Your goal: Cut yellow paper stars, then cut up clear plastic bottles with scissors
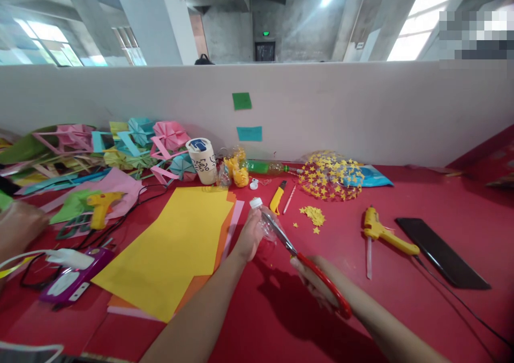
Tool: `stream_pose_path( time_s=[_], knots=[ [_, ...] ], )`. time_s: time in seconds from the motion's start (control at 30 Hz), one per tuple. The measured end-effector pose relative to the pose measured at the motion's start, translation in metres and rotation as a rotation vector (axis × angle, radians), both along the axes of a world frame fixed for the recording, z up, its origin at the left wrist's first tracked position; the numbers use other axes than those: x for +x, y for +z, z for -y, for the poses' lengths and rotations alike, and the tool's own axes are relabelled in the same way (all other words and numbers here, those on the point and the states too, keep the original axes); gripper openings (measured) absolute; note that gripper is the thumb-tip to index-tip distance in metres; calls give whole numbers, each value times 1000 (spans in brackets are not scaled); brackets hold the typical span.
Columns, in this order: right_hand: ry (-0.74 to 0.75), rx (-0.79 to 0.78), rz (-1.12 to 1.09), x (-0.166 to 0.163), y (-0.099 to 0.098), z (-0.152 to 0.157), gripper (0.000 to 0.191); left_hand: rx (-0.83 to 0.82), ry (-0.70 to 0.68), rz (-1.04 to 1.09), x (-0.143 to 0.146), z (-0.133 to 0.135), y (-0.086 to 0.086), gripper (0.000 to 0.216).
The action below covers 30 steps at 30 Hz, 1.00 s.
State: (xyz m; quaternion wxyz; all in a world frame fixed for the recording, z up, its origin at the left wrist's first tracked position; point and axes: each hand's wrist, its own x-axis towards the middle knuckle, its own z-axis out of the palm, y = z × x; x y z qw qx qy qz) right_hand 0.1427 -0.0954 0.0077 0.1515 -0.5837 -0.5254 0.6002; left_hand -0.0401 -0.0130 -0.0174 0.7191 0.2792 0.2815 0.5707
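Observation:
My left hand (252,235) is closed around a clear plastic bottle piece (268,230) with a white cap on its neck. In my right hand (315,280) is a pair of scissors (287,243) with red handles. Their metal blades reach up and left to the clear plastic, just below the cap; whether they bite into it I cannot tell. Just beyond lie a yellow utility knife (277,197), a striped stick (289,199) and a small white cap (254,184). Yellow paper stars (313,217) are heaped to the right of the knife.
Yellow and orange paper sheets (172,234) lie left. A hot glue gun (377,229) and a black tablet-like slab (441,253) lie right. Paper flowers (171,135), a white cup (203,162) and a star-covered clear dome (331,175) line the back. Another person's hand (22,226) shows at far left.

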Motion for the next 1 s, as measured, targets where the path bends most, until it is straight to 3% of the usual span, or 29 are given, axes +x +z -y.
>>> stream_pose_path(
  time_s=[0.4,0.53,1.0],
  knots=[
    [-22,-19,-131,2,-8,1,56,58,-37,-19,1,2,-5,32],
    [-70,-68,-96,-2,-3,1,55,71,-34,-16,4,4,-5,30],
    [-56,-4,3,-6,1,-2,52,12,-63,43,6,6,0,36]
  ],
)
